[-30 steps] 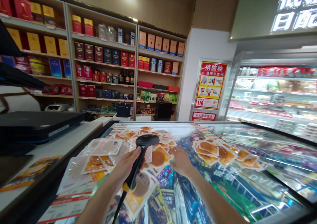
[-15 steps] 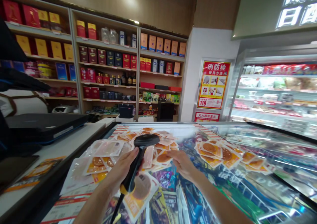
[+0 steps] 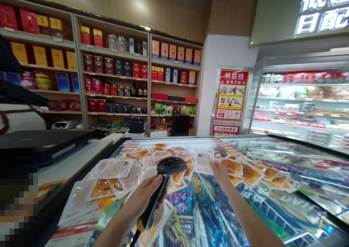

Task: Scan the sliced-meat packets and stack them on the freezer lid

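A black handheld barcode scanner [image 3: 171, 165] with yellow trim stands upright in my left hand [image 3: 148, 194], its cord running down toward me. My right hand [image 3: 220, 174] pinches the edge of a clear, flat vacuum packet [image 3: 204, 162] whose pale back faces up and shows a barcode. The scanner head is left of this packet, apart from it. Between and around my hands, packets [image 3: 163, 154] with orange labels and round slices spread over the glass lid. To the left lies a pile of packets [image 3: 116, 168], some turned pale side up.
Under the glass of the chest freezer [image 3: 188, 221] are colourful bags and wire baskets. More packets [image 3: 247, 170] lie to the right. A black device [image 3: 46, 145] rests on the counter at left. Shelves of boxes [image 3: 117, 67] and a lit refrigerated case [image 3: 305, 105] stand behind.
My right hand has moved right and now holds a packet, pale side up, away from the middle pile. The scanner in my left hand has shifted slightly right.
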`<state>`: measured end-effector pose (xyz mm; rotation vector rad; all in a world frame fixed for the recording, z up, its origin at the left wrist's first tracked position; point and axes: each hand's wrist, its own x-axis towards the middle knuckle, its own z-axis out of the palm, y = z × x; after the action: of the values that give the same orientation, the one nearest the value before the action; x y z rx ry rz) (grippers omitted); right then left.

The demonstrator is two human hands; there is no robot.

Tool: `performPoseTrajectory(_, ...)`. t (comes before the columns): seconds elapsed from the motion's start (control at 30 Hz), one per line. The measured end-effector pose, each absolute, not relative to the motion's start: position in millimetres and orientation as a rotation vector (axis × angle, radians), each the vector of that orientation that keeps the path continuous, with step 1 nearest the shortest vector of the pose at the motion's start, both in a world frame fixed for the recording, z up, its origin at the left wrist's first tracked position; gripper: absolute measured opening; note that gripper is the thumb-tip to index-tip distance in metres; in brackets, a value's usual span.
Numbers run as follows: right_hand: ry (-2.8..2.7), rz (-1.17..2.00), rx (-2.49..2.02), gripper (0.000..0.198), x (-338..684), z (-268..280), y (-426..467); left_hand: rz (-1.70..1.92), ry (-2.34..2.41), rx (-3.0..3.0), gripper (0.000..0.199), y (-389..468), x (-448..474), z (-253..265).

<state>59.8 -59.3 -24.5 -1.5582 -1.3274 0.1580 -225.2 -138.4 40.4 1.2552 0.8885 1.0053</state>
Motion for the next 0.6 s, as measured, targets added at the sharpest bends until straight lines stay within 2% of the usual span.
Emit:
performPoseTrajectory(0.23,-1.366,0.101,-1.614,0.032,56,-18,-63,0.982,0.86,1.285,0.042,-140,-223,39)
performPoseTrajectory(0.43,-1.276,-0.283,-1.762,0.042,73,-12,-66,1.001,0.875,1.297,0.042,-139,-227,41)
performPoseTrajectory(0.6,-1.326,-0.472,-1.871,0.041,108,-20,-71,1.005,0.9,1.285,0.043,-131,-229,36)
